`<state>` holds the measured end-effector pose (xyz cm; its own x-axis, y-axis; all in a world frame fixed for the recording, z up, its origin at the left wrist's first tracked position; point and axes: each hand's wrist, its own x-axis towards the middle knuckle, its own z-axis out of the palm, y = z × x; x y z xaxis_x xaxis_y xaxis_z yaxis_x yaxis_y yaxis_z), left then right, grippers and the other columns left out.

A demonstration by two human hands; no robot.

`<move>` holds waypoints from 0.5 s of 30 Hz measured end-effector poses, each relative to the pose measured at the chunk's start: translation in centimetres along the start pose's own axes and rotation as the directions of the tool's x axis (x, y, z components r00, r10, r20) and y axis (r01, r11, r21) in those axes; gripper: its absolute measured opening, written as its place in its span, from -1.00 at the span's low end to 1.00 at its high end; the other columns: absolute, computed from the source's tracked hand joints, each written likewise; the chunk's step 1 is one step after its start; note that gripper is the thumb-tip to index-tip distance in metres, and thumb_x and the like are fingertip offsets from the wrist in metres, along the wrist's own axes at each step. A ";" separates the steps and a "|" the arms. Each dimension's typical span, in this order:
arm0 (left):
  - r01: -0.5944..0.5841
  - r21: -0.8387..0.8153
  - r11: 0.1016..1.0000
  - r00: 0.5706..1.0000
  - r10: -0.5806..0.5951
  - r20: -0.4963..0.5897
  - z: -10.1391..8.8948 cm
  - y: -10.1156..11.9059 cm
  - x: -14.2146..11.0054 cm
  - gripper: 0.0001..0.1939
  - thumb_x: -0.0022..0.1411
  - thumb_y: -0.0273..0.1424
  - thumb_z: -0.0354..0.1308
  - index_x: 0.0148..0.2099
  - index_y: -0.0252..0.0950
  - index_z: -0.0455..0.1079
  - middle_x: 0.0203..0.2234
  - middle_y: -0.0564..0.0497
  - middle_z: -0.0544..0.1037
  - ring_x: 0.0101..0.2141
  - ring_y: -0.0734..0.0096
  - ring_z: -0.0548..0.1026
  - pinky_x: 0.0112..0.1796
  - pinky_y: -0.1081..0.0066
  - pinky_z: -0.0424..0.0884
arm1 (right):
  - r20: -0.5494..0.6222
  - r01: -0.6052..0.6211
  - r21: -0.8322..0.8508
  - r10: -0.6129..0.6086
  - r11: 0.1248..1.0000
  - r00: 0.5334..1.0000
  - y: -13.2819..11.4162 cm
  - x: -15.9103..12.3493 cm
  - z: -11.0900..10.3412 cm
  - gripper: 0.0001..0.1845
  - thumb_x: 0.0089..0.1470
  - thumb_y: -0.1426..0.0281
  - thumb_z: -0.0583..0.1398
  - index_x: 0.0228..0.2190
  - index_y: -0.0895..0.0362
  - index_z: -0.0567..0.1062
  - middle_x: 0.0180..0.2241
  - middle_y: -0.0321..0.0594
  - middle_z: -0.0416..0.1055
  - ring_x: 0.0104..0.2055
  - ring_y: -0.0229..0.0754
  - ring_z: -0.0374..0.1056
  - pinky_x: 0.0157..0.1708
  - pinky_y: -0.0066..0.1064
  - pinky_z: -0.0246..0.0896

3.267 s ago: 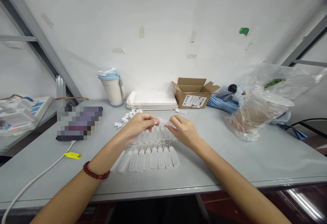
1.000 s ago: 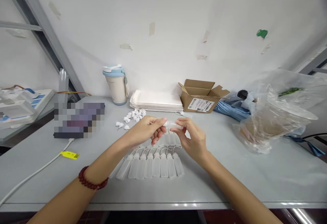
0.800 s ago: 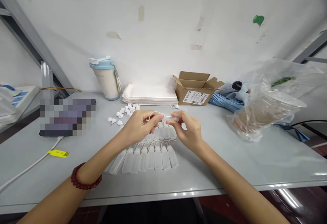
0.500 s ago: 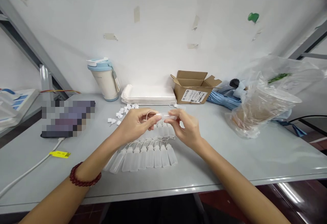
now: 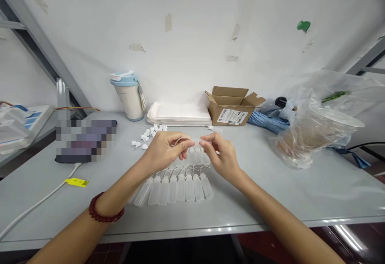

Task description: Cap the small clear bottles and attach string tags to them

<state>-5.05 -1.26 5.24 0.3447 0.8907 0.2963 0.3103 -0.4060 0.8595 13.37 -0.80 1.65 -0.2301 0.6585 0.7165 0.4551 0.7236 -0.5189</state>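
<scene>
A small translucent squeeze bottle point(image 5: 197, 140) spans the gap between my hands, largely covered by fingers. My left hand point(image 5: 168, 145) pinches its neck end, where a thin white strap point(image 5: 180, 139) curves up in a loop. At the other end, my right hand point(image 5: 219, 151) is closed with thumb and fingertips on the bottle's body. Beneath my hands lie more translucent bottles point(image 5: 173, 189) in two rows, each with a strap at its neck; my hands partly hide the back row. White needle-tip caps point(image 5: 144, 137) are scattered beyond my left hand.
At the back stand a cream tumbler with a blue lid point(image 5: 128, 97), a stack of white envelopes point(image 5: 180, 115) and an open cardboard box point(image 5: 231, 113). A bagged spool point(image 5: 315, 131) sits right, beside a blue folded umbrella point(image 5: 267, 121). A pixelated phone point(image 5: 87, 141) with a white cable lies left.
My right fingertips have shifted slightly along the bottle, and less of the bottle's neck shows at my left fingers. The whole view has shifted a little as my head moved.
</scene>
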 end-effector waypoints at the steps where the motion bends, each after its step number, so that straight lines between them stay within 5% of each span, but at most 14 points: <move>1: 0.017 -0.033 0.999 1.000 -0.017 -0.002 0.0 -0.1 0.1 -0.77 0.18 -0.28 0.14 -0.40 -0.33 0.46 -0.63 0.07 0.49 -0.57 0.51 0.45 -0.49 0.52 0.39 | -0.018 0.005 -0.008 -0.005 1.000 1.000 0.0 0.0 0.1 -0.89 0.17 0.37 0.09 -0.34 0.15 0.37 -0.61 -0.35 0.30 -0.61 -0.34 0.25 -0.62 -0.50 0.16; 6: 0.158 -0.195 0.968 0.981 -0.132 0.141 -0.2 -0.3 0.3 -0.58 0.24 -0.15 0.03 -0.53 -0.34 0.35 -0.66 0.03 0.47 -0.62 0.46 0.46 -0.57 0.48 0.40 | -0.125 0.151 -0.079 -0.160 0.985 0.979 0.4 0.0 0.4 -0.92 0.14 0.38 0.13 -0.30 0.13 0.37 -0.41 -0.21 0.43 -0.51 -0.32 0.30 -0.52 -0.47 0.27; 9: 0.175 -0.201 0.964 0.975 -0.142 0.170 -0.4 -0.2 0.2 -0.54 0.26 -0.15 0.02 -0.59 -0.33 0.28 -0.78 0.09 0.39 -0.70 0.54 0.37 -0.53 0.48 0.40 | -0.101 0.166 -0.076 -0.174 0.983 0.980 0.2 0.0 0.4 -0.92 0.13 0.39 0.14 -0.31 0.14 0.36 -0.49 -0.27 0.38 -0.56 -0.35 0.24 -0.57 -0.50 0.21; 12: 0.132 -0.172 0.976 0.985 -0.110 0.136 -0.5 0.0 0.0 -0.53 0.26 -0.19 0.03 -0.64 -0.32 0.24 -0.84 0.14 0.32 -0.75 0.63 0.29 -0.37 0.45 0.45 | -0.055 0.086 -0.010 -0.087 0.996 0.995 -0.3 0.0 0.3 -0.90 0.13 0.36 0.14 -0.37 0.14 0.34 -0.65 -0.42 0.20 -0.65 -0.39 0.07 -0.66 -0.53 0.05; 15: 0.092 -0.113 0.989 0.991 -0.081 0.104 -0.3 0.2 -0.1 -0.57 0.26 -0.23 0.04 -0.61 -0.32 0.26 -0.81 0.14 0.34 -0.76 0.63 0.28 -0.47 0.49 0.41 | 0.020 -0.065 0.115 0.064 0.991 0.998 -0.6 0.1 0.0 -0.85 0.14 0.32 0.13 -0.42 0.13 0.30 -0.70 -0.48 0.06 -0.69 -0.41 -0.02 -0.69 -0.53 -0.07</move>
<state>-5.30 -1.36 5.54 0.4086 0.8945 0.1813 0.2388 -0.2965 0.9247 13.03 -1.20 2.03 -0.2176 0.7072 0.6727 0.3672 0.6979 -0.6149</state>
